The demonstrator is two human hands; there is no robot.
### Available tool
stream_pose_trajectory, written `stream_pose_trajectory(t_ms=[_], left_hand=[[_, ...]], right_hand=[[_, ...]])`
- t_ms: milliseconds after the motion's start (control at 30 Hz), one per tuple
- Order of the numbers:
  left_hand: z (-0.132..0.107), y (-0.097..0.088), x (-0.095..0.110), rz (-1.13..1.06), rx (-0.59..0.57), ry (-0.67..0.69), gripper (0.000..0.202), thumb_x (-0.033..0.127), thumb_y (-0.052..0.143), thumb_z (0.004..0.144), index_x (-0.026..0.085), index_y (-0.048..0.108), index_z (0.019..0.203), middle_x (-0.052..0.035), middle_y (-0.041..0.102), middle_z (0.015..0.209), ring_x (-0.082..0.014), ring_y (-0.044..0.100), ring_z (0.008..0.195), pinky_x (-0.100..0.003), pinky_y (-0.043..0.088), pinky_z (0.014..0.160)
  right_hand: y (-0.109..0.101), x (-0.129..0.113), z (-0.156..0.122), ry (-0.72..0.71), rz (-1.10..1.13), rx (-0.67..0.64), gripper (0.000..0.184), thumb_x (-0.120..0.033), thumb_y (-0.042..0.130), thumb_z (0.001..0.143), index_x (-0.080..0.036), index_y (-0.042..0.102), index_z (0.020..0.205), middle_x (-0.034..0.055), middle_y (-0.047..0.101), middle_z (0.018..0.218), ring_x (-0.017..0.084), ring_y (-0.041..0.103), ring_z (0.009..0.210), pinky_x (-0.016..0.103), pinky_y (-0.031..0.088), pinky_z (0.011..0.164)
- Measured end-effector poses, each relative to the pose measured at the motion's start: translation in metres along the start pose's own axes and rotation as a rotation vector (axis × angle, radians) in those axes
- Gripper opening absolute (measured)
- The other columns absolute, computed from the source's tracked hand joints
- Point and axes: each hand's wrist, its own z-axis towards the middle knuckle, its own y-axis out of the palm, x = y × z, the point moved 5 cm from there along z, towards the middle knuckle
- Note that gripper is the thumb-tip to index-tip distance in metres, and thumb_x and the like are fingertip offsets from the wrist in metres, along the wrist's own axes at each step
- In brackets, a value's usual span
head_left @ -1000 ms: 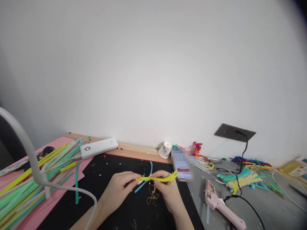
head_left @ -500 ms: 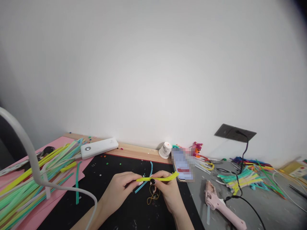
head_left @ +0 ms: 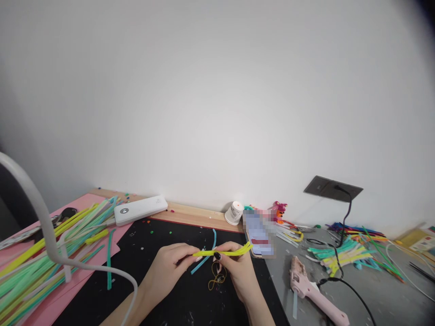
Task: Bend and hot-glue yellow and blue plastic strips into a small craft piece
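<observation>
Over the black mat [head_left: 166, 294], a yellow pipe-cleaner bundle [head_left: 208, 253].
Likely light and bendable; left hand [head_left: 171, 265] pinches one end, right hand [head_left: 237, 268] the middle, which should stop strands splaying.

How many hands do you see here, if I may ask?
2: the left hand, its grip at the left end of the yellow strips, and the right hand, its grip farther right.
</observation>
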Motion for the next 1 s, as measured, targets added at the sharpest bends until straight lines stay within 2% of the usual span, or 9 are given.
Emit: stream_pose_trajectory(t_ms=[333, 800, 1000], left_hand=[[-0.0011, -0.0002, -0.0007, 0.026, 0.004, -0.014, 0.018, 0.023, 0.053, 0.084, 0.021, 0.07, 0.083, 0.0003, 0.071, 0.075, -0.0123, 0.062, 0.062, -0.02, 0.047, 0.063], [-0.0002, 0.0, 0.0005, 0.014, -0.005, -0.018, 0.02, 0.023, 0.051, 0.084, 0.022, 0.07, 0.083, 0.0001, 0.072, 0.078, -0.0133, 0.063, 0.065, -0.021, 0.048, 0.064], [0.0003, 0.0003, -0.0005, 0.015, -0.005, -0.021, 0.018, 0.022, 0.051, 0.084, 0.022, 0.07, 0.083, -0.0003, 0.072, 0.08, -0.0144, 0.064, 0.07, -0.021, 0.047, 0.066]], right_hand=[[-0.0008, 0.0019, -0.0002, 0.009, -0.014, 0.0, 0.013, -0.025, 0.074, 0.065, -0.015, 0.07, 0.072, -0.0003, 0.062, 0.058, 0.009, 0.052, 0.047, 0.021, 0.042, 0.046], [-0.0002, 0.0022, 0.0011, 0.006, -0.019, -0.02, 0.018, -0.029, 0.073, 0.067, -0.014, 0.068, 0.073, 0.0012, 0.062, 0.059, 0.01, 0.053, 0.048, 0.022, 0.043, 0.046], [0.0021, 0.0014, 0.0004, 0.041, 0.061, -0.03, 0.019, -0.031, 0.072, 0.07, -0.013, 0.066, 0.073, 0.0011, 0.062, 0.059, 0.008, 0.05, 0.047, 0.019, 0.041, 0.046]])
